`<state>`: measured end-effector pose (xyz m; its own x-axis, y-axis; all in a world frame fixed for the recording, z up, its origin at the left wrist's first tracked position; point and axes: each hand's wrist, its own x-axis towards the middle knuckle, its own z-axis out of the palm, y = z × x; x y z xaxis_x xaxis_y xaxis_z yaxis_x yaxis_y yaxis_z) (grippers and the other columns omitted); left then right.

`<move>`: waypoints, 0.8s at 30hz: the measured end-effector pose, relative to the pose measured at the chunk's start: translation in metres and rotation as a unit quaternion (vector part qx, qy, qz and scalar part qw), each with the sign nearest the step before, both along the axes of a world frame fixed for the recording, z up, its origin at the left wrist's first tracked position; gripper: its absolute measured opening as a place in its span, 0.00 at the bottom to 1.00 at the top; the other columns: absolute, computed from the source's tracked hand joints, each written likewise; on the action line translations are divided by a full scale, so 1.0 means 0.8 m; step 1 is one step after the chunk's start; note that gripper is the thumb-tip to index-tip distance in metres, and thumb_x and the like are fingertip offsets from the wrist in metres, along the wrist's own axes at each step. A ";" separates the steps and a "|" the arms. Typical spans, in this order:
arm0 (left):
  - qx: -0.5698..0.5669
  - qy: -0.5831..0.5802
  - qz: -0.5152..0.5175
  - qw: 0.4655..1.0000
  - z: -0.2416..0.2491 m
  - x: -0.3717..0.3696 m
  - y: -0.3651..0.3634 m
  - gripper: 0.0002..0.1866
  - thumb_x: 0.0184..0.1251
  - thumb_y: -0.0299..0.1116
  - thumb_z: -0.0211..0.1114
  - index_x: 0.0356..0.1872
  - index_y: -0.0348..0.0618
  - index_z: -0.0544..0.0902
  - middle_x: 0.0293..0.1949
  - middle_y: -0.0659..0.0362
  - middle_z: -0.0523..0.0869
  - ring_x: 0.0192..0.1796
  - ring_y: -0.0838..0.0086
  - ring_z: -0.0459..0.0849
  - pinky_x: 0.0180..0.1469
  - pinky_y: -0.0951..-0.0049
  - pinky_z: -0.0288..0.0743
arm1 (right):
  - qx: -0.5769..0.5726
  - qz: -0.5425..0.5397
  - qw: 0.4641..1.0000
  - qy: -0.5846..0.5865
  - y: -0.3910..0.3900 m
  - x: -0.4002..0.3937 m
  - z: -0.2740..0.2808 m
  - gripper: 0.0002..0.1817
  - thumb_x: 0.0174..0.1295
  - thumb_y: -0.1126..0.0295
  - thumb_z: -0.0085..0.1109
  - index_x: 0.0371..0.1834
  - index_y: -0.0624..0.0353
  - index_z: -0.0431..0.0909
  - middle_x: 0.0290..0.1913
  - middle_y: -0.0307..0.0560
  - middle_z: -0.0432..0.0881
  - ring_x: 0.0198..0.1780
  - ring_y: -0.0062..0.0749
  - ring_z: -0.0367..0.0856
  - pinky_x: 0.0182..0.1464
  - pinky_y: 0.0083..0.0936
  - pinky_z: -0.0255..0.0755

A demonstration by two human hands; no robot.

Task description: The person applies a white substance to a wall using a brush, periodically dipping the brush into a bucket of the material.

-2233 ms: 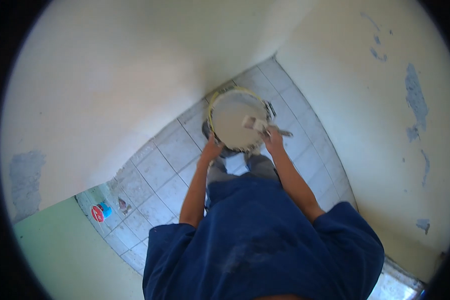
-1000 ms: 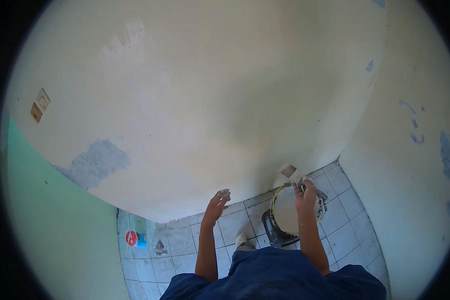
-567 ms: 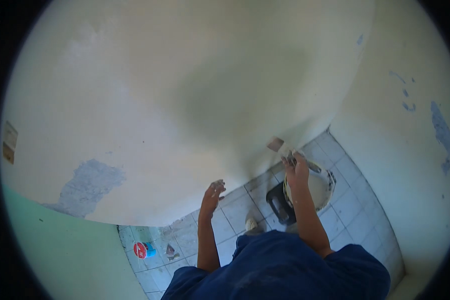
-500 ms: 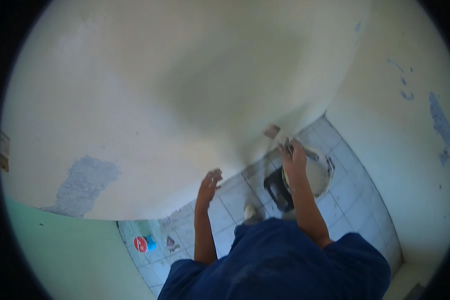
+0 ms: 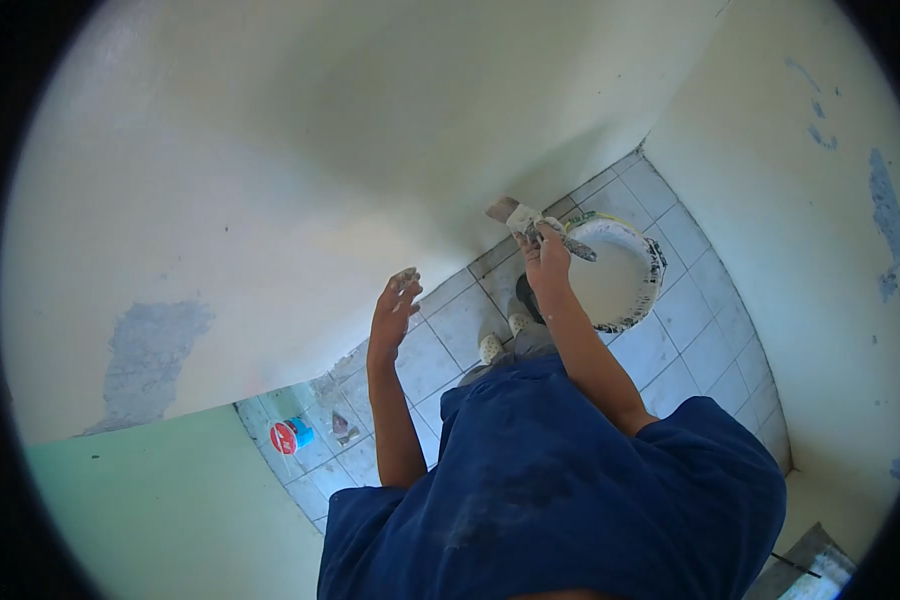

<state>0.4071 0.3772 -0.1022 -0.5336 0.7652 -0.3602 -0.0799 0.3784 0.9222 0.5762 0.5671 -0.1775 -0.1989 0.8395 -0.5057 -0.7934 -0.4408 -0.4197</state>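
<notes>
Now off the bucket, unlike earlier: left hand, fingers loosely spread; scraper, gripped by fingers of right hand, blade projecting beyond them.

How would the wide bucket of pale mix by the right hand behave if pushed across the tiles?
The bucket would probably feel heavy, since a broad pool of pale mix fills much of its opening, though the depth is hidden. The mix looks smooth and wet, so it might slosh. The smeared rim could be slippery.
</notes>
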 end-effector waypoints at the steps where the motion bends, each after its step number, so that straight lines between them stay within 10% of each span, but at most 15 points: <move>1: 0.002 0.008 0.005 1.000 0.006 -0.003 0.001 0.22 0.68 0.42 0.55 0.58 0.41 0.70 0.54 0.54 0.76 0.55 0.67 0.76 0.53 0.64 0.72 | -0.014 -0.002 1.000 -0.007 0.007 -0.007 -0.001 0.09 0.56 0.78 0.53 0.40 0.58 0.69 0.43 0.47 0.77 0.46 0.37 0.78 0.49 0.37 0.77; 11: -0.026 0.034 0.057 0.997 0.028 -0.010 0.000 0.23 0.69 0.43 0.53 0.59 0.39 0.69 0.55 0.52 0.75 0.56 0.64 0.76 0.53 0.64 0.72 | 0.118 -0.027 0.991 0.050 0.065 -0.080 0.107 0.09 0.56 0.78 0.57 0.38 0.56 0.70 0.42 0.43 0.75 0.43 0.31 0.77 0.45 0.31 0.79; 19: -0.013 0.047 0.041 0.998 0.030 -0.029 -0.013 0.22 0.69 0.41 0.54 0.58 0.39 0.70 0.56 0.54 0.75 0.55 0.67 0.75 0.52 0.66 0.73 | -0.001 -0.023 0.996 -0.081 0.053 -0.165 -0.179 0.08 0.55 0.80 0.56 0.32 0.55 0.69 0.40 0.42 0.75 0.41 0.30 0.77 0.42 0.29 0.77; 24: -0.029 0.064 0.006 0.997 0.025 -0.060 -0.025 0.22 0.67 0.40 0.56 0.58 0.42 0.71 0.54 0.55 0.76 0.54 0.68 0.76 0.52 0.67 0.72 | -0.050 -0.090 0.994 -0.022 0.078 -0.169 -0.102 0.17 0.54 0.81 0.55 0.45 0.54 0.63 0.44 0.43 0.73 0.45 0.32 0.76 0.44 0.34 0.79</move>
<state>0.3591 0.3572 -0.0818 -0.5869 0.7385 -0.3319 0.0330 0.4314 0.9015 0.4413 0.6292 -0.2590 -0.0255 0.8044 -0.5935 -0.8448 -0.3347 -0.4174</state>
